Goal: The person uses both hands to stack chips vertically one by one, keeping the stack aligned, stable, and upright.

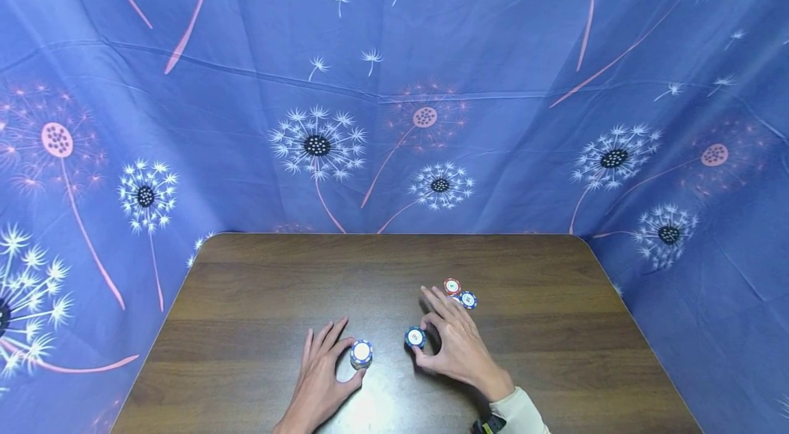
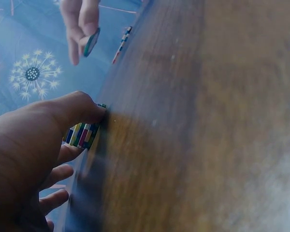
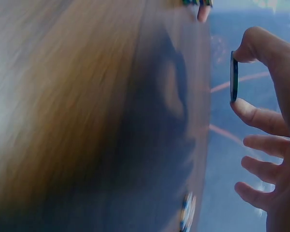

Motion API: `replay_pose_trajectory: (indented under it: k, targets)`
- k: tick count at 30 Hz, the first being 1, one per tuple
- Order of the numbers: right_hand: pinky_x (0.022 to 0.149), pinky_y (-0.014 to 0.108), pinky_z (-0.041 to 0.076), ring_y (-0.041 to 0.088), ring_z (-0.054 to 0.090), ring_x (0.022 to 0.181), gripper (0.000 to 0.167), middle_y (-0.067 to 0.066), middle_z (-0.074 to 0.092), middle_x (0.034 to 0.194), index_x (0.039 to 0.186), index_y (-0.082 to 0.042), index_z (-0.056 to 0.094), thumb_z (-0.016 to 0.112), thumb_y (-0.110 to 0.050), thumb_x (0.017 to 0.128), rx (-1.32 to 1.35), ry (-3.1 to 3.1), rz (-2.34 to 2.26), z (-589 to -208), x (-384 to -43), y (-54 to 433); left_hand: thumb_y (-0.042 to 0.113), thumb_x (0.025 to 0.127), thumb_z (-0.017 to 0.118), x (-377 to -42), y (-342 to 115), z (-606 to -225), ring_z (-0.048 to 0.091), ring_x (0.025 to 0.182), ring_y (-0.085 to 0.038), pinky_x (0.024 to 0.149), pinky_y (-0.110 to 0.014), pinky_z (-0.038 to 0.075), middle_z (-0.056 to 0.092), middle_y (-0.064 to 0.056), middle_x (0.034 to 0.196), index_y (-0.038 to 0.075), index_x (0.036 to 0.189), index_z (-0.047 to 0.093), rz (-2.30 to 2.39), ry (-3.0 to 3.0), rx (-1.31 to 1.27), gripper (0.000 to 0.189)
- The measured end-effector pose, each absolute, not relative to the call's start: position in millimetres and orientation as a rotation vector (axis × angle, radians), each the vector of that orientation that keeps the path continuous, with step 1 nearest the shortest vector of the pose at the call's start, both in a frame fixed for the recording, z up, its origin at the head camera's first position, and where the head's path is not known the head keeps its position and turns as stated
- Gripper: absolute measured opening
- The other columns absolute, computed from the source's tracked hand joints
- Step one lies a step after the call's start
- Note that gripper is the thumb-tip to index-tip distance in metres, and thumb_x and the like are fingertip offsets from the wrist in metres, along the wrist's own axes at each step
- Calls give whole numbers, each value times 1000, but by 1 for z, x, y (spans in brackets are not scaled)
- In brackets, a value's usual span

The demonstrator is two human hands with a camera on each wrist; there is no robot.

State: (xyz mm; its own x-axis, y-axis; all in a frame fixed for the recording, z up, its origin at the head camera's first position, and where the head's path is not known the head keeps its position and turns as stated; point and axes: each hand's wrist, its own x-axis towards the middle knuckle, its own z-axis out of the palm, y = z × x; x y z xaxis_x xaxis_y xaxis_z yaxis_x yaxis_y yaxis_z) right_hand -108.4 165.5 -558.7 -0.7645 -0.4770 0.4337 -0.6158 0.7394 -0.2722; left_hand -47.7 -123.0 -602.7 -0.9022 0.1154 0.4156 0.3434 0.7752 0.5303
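Observation:
A stack of poker chips, topped by a blue-and-white one, stands on the table left of centre. My left hand pinches the stack between thumb and index finger, the other fingers spread out. In the left wrist view the stack's edges show bands of several colours. My right hand pinches a single dark poker chip with a white centre by its rim, between thumb and index finger. Seen edge-on in the right wrist view, that chip is held apart from the table.
Beyond my right fingers lie a few loose chips: a red one, a blue one, and another partly covered by the hand. The brown wooden table ends at a blue dandelion-print cloth behind and at the sides.

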Motion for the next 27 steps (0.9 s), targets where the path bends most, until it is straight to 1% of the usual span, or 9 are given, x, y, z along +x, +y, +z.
replay_pose_trajectory:
  k: [8, 14, 19, 27]
  targets:
    - [117, 59, 46, 38, 51, 148, 37, 10, 51, 164, 90, -19, 70, 88, -45, 71, 969, -2582, 563, -555, -108, 134, 30, 68, 94, -49, -125, -603, 54, 138, -46, 117, -76, 27, 62, -14, 151, 15, 109, 77, -880, -2626, -355, 47]
    - [122, 54, 42, 35, 47, 151, 36, 11, 50, 164, 91, -20, 69, 87, -46, 73, 1066, -2584, 559, -551, -108, 114, 29, 69, 94, -49, -125, -602, 53, 139, -45, 118, -75, 26, 61, -14, 152, 14, 110, 77, -874, -2638, -356, 46]
    - [122, 55, 41, 36, 47, 151, 38, 13, 50, 163, 92, -20, 70, 88, -48, 73, 1119, -2567, 545, -551, -107, 100, 29, 71, 93, -49, -125, -601, 53, 140, -44, 118, -75, 26, 61, -12, 153, 14, 110, 77, -879, -2638, -361, 45]
    - [122, 54, 41, 35, 46, 152, 40, 14, 50, 163, 95, -21, 72, 86, -51, 73, 1160, -2581, 464, -554, -108, 88, 28, 69, 93, -48, -125, -602, 54, 139, -45, 117, -75, 27, 61, -14, 152, 12, 110, 77, -884, -2613, -375, 47]
